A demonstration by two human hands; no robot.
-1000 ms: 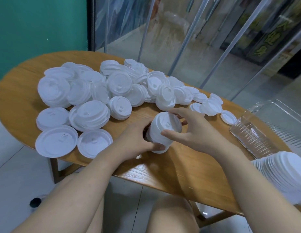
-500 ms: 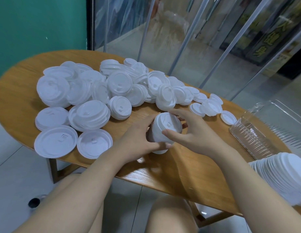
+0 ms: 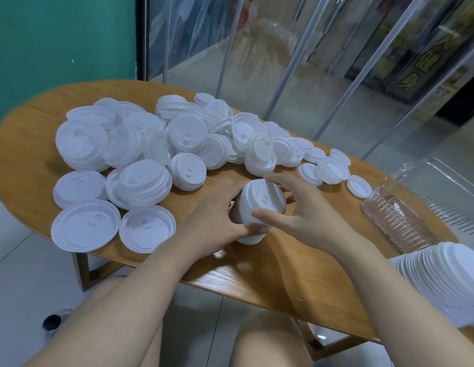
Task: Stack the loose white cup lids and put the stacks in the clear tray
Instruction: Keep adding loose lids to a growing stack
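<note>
A short stack of white cup lids (image 3: 257, 205) stands tilted on the wooden table (image 3: 257, 271), near its front edge. My left hand (image 3: 217, 221) grips the stack's left side, thumb curled under its front. My right hand (image 3: 304, 210) holds the stack's right side with thumb and fingers around the top lid. Many loose white lids (image 3: 156, 144) lie spread over the table's left and middle. The clear tray (image 3: 416, 207) sits at the right, and a long stack of lids (image 3: 448, 282) lies at its near end.
Two large flat lids (image 3: 84, 223) lie by the table's front left edge. A few small lids (image 3: 331, 170) sit between the pile and the tray. Clear plastic curtain strips hang behind the table. My knees show under the table's front edge.
Both hands have stayed on the small stack, pressing it together a little; my left thumb has slid further under its front. The view has shifted slightly.
</note>
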